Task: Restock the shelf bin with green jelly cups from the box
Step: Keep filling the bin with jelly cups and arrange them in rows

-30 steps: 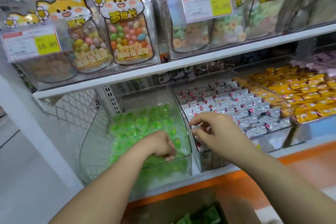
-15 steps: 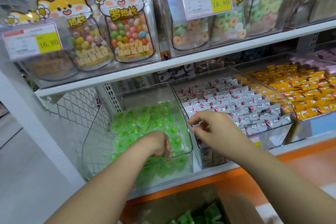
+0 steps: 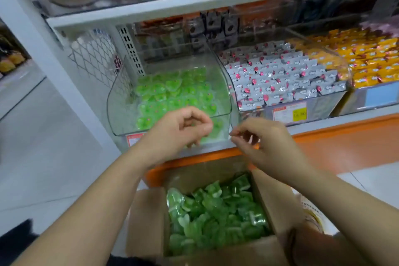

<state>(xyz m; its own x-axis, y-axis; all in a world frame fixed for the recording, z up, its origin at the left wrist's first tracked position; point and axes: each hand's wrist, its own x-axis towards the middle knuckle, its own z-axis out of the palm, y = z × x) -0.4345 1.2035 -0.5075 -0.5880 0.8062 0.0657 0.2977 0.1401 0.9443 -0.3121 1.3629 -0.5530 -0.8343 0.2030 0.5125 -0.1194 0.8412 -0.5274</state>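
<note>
The clear shelf bin (image 3: 114, 101) holds a layer of green jelly cups (image 3: 172, 93) on the lower shelf. An open cardboard box (image 3: 149, 222) sits below it near me, with several green jelly cups (image 3: 216, 218) inside. My left hand (image 3: 183, 129) hovers in front of the bin's front wall, fingers loosely curled, and I see nothing in it. My right hand (image 3: 261, 138) hangs just right of it, above the box's far edge, fingers loosely curled, with nothing visible in it. Neither hand touches the bin or the box.
Right of the green bin stands a bin of silver-wrapped candies (image 3: 280, 77), then yellow-wrapped ones (image 3: 367, 60). The upper shelf board (image 3: 216, 0) overhangs the bins. An orange base ledge (image 3: 334, 144) runs below the shelf. Wire mesh (image 3: 95, 58) closes the left side.
Both hands have come back out of the bins toward me and now hang in front of them. The view has tilted down, bringing the box into sight.
</note>
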